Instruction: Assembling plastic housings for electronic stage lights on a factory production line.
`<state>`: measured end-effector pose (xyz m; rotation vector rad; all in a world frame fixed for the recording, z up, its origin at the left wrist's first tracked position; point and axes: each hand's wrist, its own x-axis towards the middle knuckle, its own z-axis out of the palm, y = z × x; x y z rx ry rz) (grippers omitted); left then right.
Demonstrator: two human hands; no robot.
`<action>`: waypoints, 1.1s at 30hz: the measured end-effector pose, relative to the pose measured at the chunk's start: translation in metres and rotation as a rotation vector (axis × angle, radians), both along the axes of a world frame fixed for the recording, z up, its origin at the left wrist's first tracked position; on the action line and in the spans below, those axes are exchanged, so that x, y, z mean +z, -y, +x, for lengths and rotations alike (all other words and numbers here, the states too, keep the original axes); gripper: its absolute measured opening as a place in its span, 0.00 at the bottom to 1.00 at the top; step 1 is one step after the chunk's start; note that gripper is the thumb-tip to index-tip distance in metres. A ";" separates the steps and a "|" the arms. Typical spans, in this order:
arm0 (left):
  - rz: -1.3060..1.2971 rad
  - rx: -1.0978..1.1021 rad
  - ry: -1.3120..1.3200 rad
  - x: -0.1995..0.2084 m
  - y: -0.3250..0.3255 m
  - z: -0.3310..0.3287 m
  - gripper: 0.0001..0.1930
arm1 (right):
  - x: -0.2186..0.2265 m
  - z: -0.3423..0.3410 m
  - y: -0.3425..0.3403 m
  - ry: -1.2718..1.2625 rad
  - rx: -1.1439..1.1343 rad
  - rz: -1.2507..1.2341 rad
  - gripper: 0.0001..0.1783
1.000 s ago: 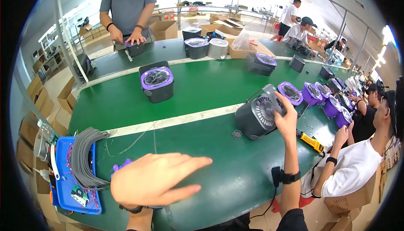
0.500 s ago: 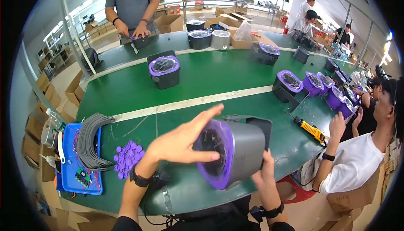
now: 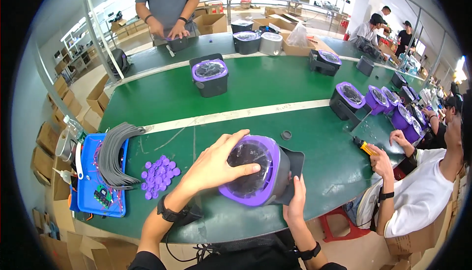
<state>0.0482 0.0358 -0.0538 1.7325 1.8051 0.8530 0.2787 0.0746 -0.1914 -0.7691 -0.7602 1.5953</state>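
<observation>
Between my hands is a dark grey bucket-shaped housing (image 3: pixel 281 177) with a purple rim (image 3: pixel 273 159) and a dark round top under wrinkled clear film. It is tilted so that the top faces left and up toward me. My left hand (image 3: pixel 221 164) grips the rim at the left, its thumb lying across the film. My right hand (image 3: pixel 296 196) holds the housing's right side, by a dark grey bracket-like handle (image 3: pixel 295 164); part of its fingers is hidden behind the housing. A small dark round cap (image 3: pixel 286 135) lies on the green table just beyond.
Purple caps (image 3: pixel 160 175) are heaped left of my forearm, beside a blue tray (image 3: pixel 101 210) with grey strips (image 3: pixel 115 157) and a circuit board. Similar housings (image 3: pixel 210 76) stand farther off. At right, a co-worker's hand (image 3: pixel 381 161) holds a yellow electric screwdriver (image 3: pixel 364 146).
The housing has come lower and tipped, its top turning more upward, with both hands still on it. The small dark cap now shows. The co-worker has taken hold of the screwdriver.
</observation>
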 end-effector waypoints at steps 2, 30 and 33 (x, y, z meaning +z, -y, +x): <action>-0.003 0.011 -0.026 0.004 0.002 0.004 0.50 | -0.012 0.008 -0.008 0.131 0.025 0.083 0.20; 0.272 -0.143 -0.126 0.013 0.020 0.016 0.45 | -0.010 -0.003 0.005 0.526 -0.058 0.296 0.22; 0.277 -0.151 -0.214 0.018 0.025 0.022 0.46 | -0.004 -0.007 0.014 0.619 -0.179 0.404 0.22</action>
